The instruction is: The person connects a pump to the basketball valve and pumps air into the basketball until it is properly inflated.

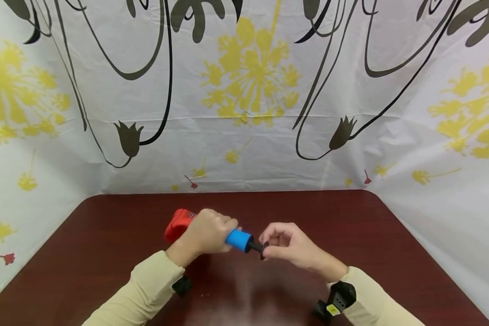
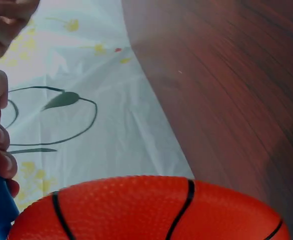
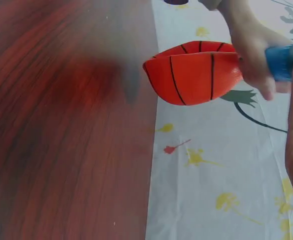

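My left hand (image 1: pixel 208 232) grips the blue barrel of a hand pump (image 1: pixel 238 240) above the middle of the table. Thumb and fingers of my right hand (image 1: pixel 295 250) pinch the black handle (image 1: pixel 264 251) at the pump's other end, with a short length of black rod showing. A partly deflated red ball (image 1: pixel 179 225) with black lines sits beyond the left hand. In the right wrist view the ball (image 3: pixel 194 77) is caved in at the top. It fills the bottom of the left wrist view, where the ball (image 2: pixel 136 210) looks pebbled. How ball and pump join is hidden behind the left hand.
The dark red-brown wooden table (image 1: pixel 118 235) has rounded far corners. Behind and at both sides hangs a white sheet (image 1: pixel 252 154) printed with yellow and grey flowers. Black devices (image 1: pixel 342 296) are strapped to both wrists, over or beside cream sleeves (image 1: pixel 146 285).
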`<state>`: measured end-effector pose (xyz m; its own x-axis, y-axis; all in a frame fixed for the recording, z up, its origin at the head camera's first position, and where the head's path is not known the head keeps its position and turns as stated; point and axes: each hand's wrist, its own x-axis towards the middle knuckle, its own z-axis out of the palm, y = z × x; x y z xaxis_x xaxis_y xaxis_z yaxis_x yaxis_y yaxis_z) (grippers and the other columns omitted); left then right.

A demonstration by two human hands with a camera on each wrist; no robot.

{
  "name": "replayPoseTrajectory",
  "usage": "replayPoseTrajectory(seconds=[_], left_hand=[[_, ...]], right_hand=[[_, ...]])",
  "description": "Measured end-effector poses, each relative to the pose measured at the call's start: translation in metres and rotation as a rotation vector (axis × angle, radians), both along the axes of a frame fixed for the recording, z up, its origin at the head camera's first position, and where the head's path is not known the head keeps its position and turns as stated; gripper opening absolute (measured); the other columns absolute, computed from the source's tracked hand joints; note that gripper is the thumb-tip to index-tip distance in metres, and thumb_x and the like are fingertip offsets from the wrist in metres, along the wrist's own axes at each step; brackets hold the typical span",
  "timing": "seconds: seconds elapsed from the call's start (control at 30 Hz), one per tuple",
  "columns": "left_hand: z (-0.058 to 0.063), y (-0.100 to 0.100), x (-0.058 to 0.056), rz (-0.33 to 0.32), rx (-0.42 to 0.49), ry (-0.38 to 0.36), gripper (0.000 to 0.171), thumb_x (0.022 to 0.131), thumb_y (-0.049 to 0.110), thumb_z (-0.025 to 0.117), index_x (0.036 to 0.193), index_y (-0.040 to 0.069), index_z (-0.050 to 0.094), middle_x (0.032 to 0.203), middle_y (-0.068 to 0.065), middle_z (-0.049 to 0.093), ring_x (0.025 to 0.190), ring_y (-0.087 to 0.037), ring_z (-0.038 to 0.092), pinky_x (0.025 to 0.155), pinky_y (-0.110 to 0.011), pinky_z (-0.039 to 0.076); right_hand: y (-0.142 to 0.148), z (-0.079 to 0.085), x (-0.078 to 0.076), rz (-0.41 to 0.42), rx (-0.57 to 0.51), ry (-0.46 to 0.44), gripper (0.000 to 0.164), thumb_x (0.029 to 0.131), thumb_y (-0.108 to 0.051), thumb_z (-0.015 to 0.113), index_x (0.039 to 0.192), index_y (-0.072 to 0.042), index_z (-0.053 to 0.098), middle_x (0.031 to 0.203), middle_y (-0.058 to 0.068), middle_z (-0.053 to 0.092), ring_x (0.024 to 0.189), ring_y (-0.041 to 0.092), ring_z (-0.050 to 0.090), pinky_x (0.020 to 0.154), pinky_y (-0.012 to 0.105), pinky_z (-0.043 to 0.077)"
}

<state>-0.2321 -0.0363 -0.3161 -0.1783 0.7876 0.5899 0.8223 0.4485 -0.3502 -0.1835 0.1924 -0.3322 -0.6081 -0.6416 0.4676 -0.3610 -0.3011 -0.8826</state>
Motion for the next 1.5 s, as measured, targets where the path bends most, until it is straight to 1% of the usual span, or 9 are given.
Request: replayPoseTrajectory(seconds=[0.2,0.33,0.6,0.8,0.97,1.1,1.3,1.4,1.5], left_hand=[[-0.006,-0.020,-0.012,0.030,0.050,-0.033,0.030,0.063,0.030,0.073,0.065,0.013,0.049,0.054,0.005,0.053,0.042,-0.007,0.046,0.042,-0.021,0.038],[-0.011,-0.022,-0.015,0.069,0.053,-0.027,0.030,0.060,0.031,0.074,0.065,0.013,0.050,0.054,0.004,0.054,0.041,-0.008,0.047,0.041,-0.022,0.037],[-0.016,-0.002,-0.010,0.086,-0.006,-0.084,0.029,0.062,0.034,0.072,0.065,0.013,0.051,0.053,0.005,0.053,0.042,-0.007,0.046,0.042,-0.020,0.035],[-0.017,-0.012,-0.014,0.041,-0.043,-0.069,0.029,0.064,0.033,0.070,0.064,0.014,0.048,0.052,0.006,0.051,0.041,-0.006,0.044,0.041,-0.019,0.033],[-0.011,-0.028,-0.021,0.049,-0.021,-0.050,0.031,0.063,0.032,0.073,0.063,0.014,0.048,0.054,0.005,0.052,0.042,-0.008,0.046,0.041,-0.022,0.035],[-0.010,-0.028,-0.021,0.049,-0.042,-0.037,0.031,0.060,0.033,0.074,0.065,0.013,0.050,0.056,0.004,0.055,0.044,-0.008,0.048,0.042,-0.022,0.038],[-0.016,-0.006,-0.012,-0.004,-0.014,0.038,0.026,0.065,0.034,0.071,0.070,0.012,0.058,0.059,0.003,0.059,0.045,-0.007,0.051,0.045,-0.020,0.041],[-0.015,-0.002,-0.011,-0.008,-0.002,0.048,0.025,0.066,0.033,0.071,0.068,0.012,0.056,0.056,0.003,0.056,0.043,-0.007,0.048,0.043,-0.020,0.039],[-0.014,-0.005,-0.012,-0.019,0.000,0.035,0.026,0.066,0.031,0.070,0.067,0.012,0.053,0.055,0.004,0.054,0.043,-0.007,0.046,0.042,-0.021,0.038]], right_hand=[[0.030,0.006,0.006,0.122,-0.058,-0.048,0.007,0.084,0.000,0.055,0.089,0.000,0.051,0.091,0.001,0.053,0.080,0.008,0.055,0.067,0.020,0.047],[0.036,0.000,0.000,0.209,-0.085,-0.078,0.008,0.085,-0.004,0.054,0.087,0.001,0.048,0.089,0.002,0.054,0.079,0.010,0.058,0.067,0.021,0.047],[-0.003,-0.014,-0.025,0.054,0.034,-0.018,0.013,0.083,-0.004,0.057,0.084,0.006,0.048,0.086,0.000,0.055,0.071,0.008,0.059,0.063,0.029,0.051],[0.002,-0.007,-0.011,0.051,0.065,-0.030,0.009,0.081,0.004,0.057,0.087,0.004,0.051,0.089,0.001,0.056,0.073,0.010,0.059,0.064,0.029,0.051],[0.029,0.001,0.001,0.166,0.021,-0.032,0.011,0.080,0.006,0.057,0.085,0.006,0.047,0.091,0.004,0.053,0.078,0.010,0.058,0.065,0.022,0.049],[0.031,-0.003,-0.004,0.263,0.027,-0.009,0.014,0.082,0.004,0.056,0.084,0.010,0.043,0.087,0.008,0.052,0.080,0.012,0.059,0.064,0.026,0.050],[0.005,-0.007,-0.024,0.117,0.143,0.143,0.012,0.080,-0.002,0.061,0.082,0.002,0.050,0.078,0.012,0.049,0.070,0.009,0.051,0.055,0.028,0.046],[0.000,-0.006,-0.024,0.021,0.198,0.125,0.012,0.079,-0.002,0.062,0.083,0.001,0.052,0.083,0.006,0.053,0.067,0.009,0.053,0.056,0.027,0.046],[0.007,-0.003,-0.018,0.010,0.182,0.075,0.013,0.078,0.001,0.062,0.085,0.002,0.052,0.088,0.001,0.055,0.070,0.009,0.055,0.060,0.025,0.047]])
